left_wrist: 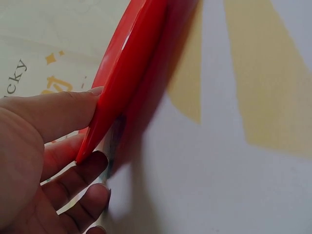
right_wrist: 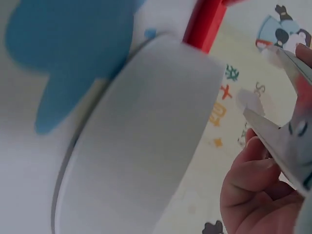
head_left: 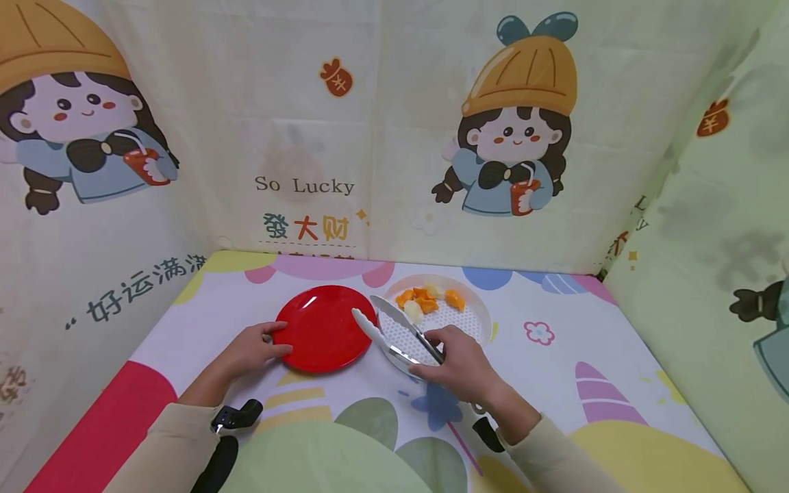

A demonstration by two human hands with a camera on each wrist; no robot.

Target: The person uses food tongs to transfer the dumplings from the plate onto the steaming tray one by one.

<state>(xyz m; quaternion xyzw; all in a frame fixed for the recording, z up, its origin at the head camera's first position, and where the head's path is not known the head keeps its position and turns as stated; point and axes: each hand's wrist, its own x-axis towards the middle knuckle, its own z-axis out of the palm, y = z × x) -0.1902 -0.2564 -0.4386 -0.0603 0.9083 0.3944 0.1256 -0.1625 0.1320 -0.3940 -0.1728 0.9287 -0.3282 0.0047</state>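
Observation:
My left hand (head_left: 249, 352) grips the near left rim of a shiny red plate (head_left: 329, 329). In the left wrist view its thumb (left_wrist: 68, 112) lies on the upper face and fingertips reach under the rim. My right hand (head_left: 465, 363) holds metal tongs (head_left: 372, 330) whose two arms stand spread, tips pointing toward the red plate's right edge. Nothing shows between the tips. Below them is a round white strainer-like tray (head_left: 471, 325) with a perforated bottom. Several orange chunks (head_left: 425, 301) and a few pale slices (head_left: 414, 312) lie toward its far side.
A patterned cloth (head_left: 505, 390) covers the table. Printed curtains (head_left: 407, 157) stand behind it and along both sides. The red plate sits left of the white tray, their edges close together. Black straps (head_left: 224, 438) are around the wrists.

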